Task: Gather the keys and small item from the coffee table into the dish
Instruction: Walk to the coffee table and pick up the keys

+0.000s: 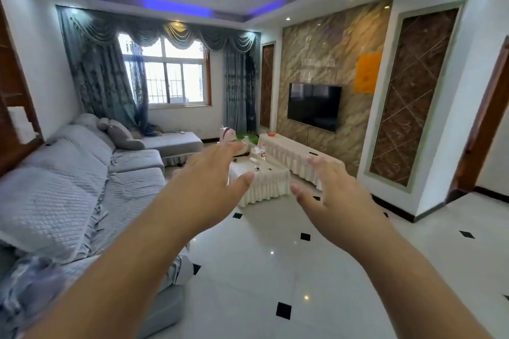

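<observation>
A: Living room, glossy white tiled floor. White skirted coffee table stood far ahead; small items on it too tiny to identify.
B: Hands?
A: Left hand and right hand were spread, holding nothing.

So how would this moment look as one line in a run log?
phase: approach | left hand: open, empty | right hand: open, empty | coffee table: ahead, unreached

Bright window daylight — floor glare (hands blurred), edges warped.
</observation>
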Available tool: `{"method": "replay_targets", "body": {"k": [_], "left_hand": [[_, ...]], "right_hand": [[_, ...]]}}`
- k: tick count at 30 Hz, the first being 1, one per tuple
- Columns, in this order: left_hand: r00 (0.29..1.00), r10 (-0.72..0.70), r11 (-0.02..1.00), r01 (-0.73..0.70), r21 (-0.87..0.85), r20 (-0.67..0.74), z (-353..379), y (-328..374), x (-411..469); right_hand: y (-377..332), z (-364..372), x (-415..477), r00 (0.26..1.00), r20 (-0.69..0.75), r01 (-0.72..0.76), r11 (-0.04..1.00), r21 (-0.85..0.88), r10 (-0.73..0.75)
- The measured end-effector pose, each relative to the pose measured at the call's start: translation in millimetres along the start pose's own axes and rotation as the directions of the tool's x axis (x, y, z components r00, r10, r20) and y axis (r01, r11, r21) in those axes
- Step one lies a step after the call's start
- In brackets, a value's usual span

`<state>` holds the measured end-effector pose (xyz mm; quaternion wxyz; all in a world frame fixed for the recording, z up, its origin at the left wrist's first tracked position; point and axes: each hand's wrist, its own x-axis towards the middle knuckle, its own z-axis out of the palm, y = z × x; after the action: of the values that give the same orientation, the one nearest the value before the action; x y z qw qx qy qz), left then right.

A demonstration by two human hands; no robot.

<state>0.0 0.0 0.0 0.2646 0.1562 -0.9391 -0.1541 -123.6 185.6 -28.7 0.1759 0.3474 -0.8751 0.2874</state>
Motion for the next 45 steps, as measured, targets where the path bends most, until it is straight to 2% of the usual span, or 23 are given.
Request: {"method": "replay_targets", "body": {"k": [2,4,11,24,31,39,45], "left_hand": [[1.0,0.004,1.0,-0.004,0.025,-0.013,11,-7,-2],[1.0,-0.01,1.0,0.01,-0.008,0.003,29,-22,-7],[0.997,-0.067,0.988,0.072,-0.14,0.042,82,-82,3],[0.981,-0.015,0.954,0.072,-0.289,0.194,154,-189,97],[0.951,-0.013,0.958,0.1,-0.267,0.31,198,-252,120],[0.916,0.013,0.956,0.106,-0.273,0.401,222,-302,162],[0.924,0.001,0.955,0.112,-0.274,0.383,240,-314,200]], "right_hand": [[7,11,-1,0.999,0.03,-0.012,1.0,-0.019,0.013],[17,25,-5,0.993,0.099,-0.057,0.998,0.002,0.057],[24,83,5,0.982,0.175,-0.064,0.998,-0.002,0.063],[28,203,101,0.944,0.285,-0.171,0.985,-0.004,0.165],[22,281,128,0.895,0.383,-0.243,0.97,-0.01,0.228],[29,324,163,0.856,0.43,-0.309,0.951,-0.02,0.287],[47,347,207,0.854,0.432,-0.32,0.947,0.001,0.288]]}}
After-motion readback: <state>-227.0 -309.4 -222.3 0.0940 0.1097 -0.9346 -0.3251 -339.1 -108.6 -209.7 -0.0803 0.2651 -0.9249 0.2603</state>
